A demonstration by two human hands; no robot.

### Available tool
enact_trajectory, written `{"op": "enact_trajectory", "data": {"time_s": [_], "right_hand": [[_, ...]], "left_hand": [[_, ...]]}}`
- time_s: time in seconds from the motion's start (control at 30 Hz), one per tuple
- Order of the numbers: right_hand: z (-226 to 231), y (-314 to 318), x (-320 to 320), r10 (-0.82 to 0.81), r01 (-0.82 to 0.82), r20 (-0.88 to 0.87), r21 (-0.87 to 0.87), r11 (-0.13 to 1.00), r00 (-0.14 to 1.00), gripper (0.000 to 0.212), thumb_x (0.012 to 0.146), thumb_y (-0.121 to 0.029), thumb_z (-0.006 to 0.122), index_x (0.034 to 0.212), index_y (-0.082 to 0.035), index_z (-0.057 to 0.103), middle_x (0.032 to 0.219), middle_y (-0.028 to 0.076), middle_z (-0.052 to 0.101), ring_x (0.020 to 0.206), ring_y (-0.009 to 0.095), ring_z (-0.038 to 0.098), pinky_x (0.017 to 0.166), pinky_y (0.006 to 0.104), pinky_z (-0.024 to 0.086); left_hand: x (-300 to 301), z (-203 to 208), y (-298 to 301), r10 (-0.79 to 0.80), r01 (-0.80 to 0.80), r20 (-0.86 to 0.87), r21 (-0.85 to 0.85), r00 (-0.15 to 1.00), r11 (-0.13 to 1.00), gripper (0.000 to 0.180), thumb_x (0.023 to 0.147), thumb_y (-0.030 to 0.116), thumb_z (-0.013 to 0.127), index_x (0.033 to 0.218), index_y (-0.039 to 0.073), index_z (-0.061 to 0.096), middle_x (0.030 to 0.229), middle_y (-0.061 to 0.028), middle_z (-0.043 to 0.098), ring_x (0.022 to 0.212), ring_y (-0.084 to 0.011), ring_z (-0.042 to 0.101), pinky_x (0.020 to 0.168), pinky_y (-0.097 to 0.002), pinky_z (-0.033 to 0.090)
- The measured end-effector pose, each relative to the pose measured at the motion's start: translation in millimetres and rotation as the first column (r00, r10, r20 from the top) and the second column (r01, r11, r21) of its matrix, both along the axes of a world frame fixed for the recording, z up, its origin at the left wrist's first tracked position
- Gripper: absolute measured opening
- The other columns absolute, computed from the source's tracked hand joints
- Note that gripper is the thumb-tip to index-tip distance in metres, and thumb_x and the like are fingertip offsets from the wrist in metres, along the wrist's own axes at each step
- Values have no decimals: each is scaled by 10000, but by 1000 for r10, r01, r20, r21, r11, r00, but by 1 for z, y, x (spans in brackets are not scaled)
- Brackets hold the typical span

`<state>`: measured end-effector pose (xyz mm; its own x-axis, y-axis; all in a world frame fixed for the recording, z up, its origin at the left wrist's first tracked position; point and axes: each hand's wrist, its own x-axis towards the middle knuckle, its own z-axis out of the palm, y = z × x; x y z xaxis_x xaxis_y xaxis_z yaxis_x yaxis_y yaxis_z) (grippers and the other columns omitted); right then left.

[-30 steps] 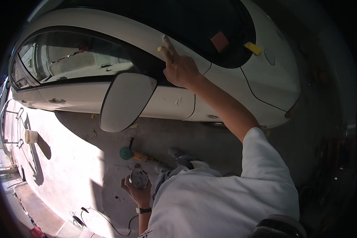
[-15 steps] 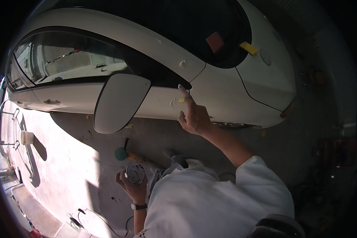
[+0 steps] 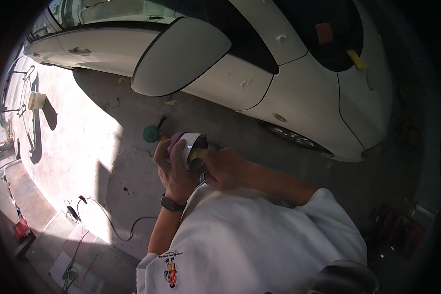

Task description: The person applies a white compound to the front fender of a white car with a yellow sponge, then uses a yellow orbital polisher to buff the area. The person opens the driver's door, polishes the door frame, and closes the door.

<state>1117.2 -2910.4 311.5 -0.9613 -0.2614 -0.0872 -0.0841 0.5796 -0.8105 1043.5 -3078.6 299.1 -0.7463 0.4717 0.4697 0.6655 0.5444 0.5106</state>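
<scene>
My left hand [image 3: 170,169] is wrapped round a purple and white can [image 3: 179,138], tilted with its dark opening toward the right. At that opening is my right hand [image 3: 224,168], its fingers closed and partly hidden. A small yellow piece [image 3: 195,154] shows by those fingertips, seemingly pinched in them. Beyond both hands stands a white car [image 3: 299,93]. Its front side panel bears a rough whitish smear [image 3: 246,84], and another pale patch [image 3: 281,39] marks the pillar by the windshield.
The car's side mirror [image 3: 181,56] juts out ahead of my hands. A red block [image 3: 323,33] and a yellow piece [image 3: 356,60] lie at the windshield. On the floor are a green round-headed object [image 3: 151,134], a pale bucket [image 3: 36,100] and a black cable [image 3: 117,236].
My right hand has left the car's side and come down to the can. The left hand has raised and tilted the can. My view has shifted, so the car appears higher.
</scene>
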Motion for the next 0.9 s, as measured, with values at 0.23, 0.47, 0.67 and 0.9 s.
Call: {"op": "enact_trajectory", "data": {"time_s": [0.23,0.47,0.67,0.9], "right_hand": [[-4,-16,2,-76,79,22,-199,977,997,715,833,-94,698,1418,-11,294,1006,265,684,817,440,694,702,503,546],[-36,-1,26,-310,523,424,-637,567,851,645,880,-47,620,1428,-16,282,1121,176,615,615,121,511,570,286,448],[-126,108,13,-313,392,-236,560,729,920,549,897,-140,671,1328,37,380,1670,343,165,695,237,725,604,340,598],[-190,154,7,-284,-6,183,850,526,941,346,923,-194,634,1152,40,524,1652,437,-33,769,366,767,687,418,641]], "left_hand": [[8,-1,-4,49,-50,-42,-9,998,999,701,719,135,919,1316,105,553,1329,-176,445,1026,-418,657,757,-508,598],[15,-8,-16,108,-109,124,1,986,994,816,672,102,909,1380,147,507,1345,-158,438,1128,-390,610,866,-491,574],[31,-22,-40,186,-181,217,-43,958,983,935,602,63,933,1422,134,491,1351,-165,446,1264,-391,518,979,-508,540],[55,-32,-68,324,-277,313,-187,893,943,887,603,33,879,1403,133,510,1345,-161,458,1297,-388,467,1013,-497,496]]}}
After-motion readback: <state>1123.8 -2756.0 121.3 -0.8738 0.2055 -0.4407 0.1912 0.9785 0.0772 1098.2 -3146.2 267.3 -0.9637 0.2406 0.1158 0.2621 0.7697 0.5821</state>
